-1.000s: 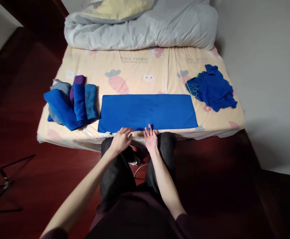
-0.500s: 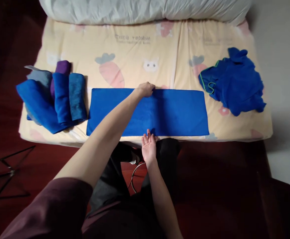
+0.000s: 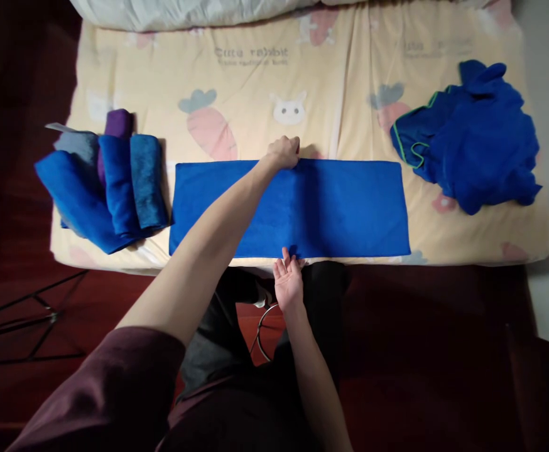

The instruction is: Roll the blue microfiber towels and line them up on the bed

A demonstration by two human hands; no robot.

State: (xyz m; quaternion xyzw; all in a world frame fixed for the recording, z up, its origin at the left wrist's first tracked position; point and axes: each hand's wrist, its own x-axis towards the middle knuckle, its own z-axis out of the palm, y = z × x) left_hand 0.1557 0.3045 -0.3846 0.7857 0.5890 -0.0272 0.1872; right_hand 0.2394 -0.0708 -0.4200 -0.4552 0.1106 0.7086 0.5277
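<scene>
- Looking down at a bed with a pale yellow sheet point(image 3: 359, 100) on it, smooth-looking with a few soft creases, printed with fat pink carrots, a little rabbit face and some "Cute rabbit" lettering.
- Main thing here is the blue cloth point(image 3: 288, 207): a long, neat rectangle lying flat along the near edge of the bed. Matte, pretty even surface, straight edges, with a dark band of shadow just right of the middle.
- Left hand point(image 3: 284, 152) reaches across it to the middle of the far edge, back of the hand up, fingers curled in. Can't tell if it's actually gripping the fabric, since the fingertips are tucked out of sight.
- Right hand point(image 3: 289, 281) is palm up at the middle of the near edge, fingers loosely bent and touching the cloth there. Can't tell if it's pinching anything either.
- Off to the left there's a snug bunch of thick, soft-looking pieces: a long bright blue roll point(image 3: 86, 204) lying slantwise, a stubbier blue roll point(image 3: 118, 182), a mottled, fuzzy teal one point(image 3: 147, 182), plus a purple one point(image 3: 119, 123) and a grey one point(image 3: 79, 150) poking out behind.
- Over on the right, well apart from that bunch, sits a crumpled blue heap point(image 3: 477, 144), all floppy folds, with thin bright green trim.
- Puffy whitish quilt point(image 3: 184, 12) at the far end, dark red floor point(image 3: 420, 339) below.
</scene>
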